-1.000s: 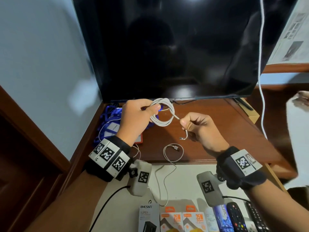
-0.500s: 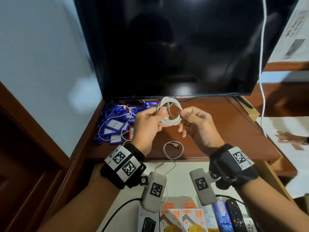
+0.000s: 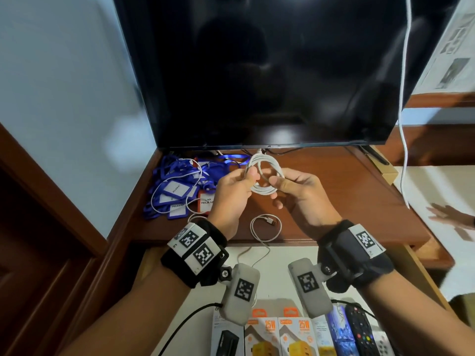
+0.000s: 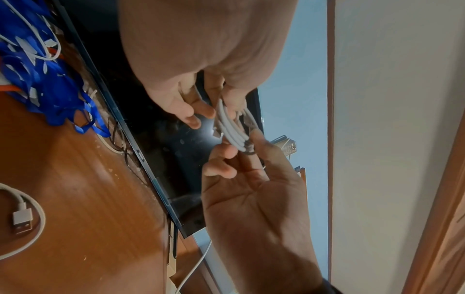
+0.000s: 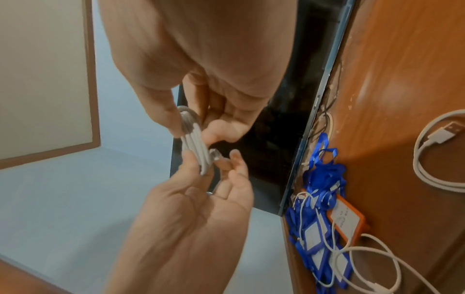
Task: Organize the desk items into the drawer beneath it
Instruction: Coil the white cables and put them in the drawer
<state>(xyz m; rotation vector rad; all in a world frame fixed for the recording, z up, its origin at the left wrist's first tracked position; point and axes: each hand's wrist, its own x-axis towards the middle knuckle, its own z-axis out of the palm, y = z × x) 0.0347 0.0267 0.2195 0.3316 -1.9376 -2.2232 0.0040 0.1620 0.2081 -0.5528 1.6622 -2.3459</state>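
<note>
Wooden tabletop point(image 3: 334, 196) below dark monitor point(image 3: 270, 73). Your left hand point(image 3: 231, 194) and right hand point(image 3: 300, 191) both pinch the coiled white cable point(image 3: 264, 173) above it.

Dim indoor light glares softly off the dark screen point(image 3: 270, 73); wide-angle edges bend, wrist views slightly blurred.

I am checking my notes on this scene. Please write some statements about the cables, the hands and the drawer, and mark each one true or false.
1. Both hands hold the coiled white cable: the left hand and the right hand. True.
2. The second white cable already lies fully inside the drawer. False: its loop rests on the desk.
3. The blue lanyards lie on the desk's left side. True.
4. The drawer holds no items. False: charger boxes and remote controls lie in it.
</note>
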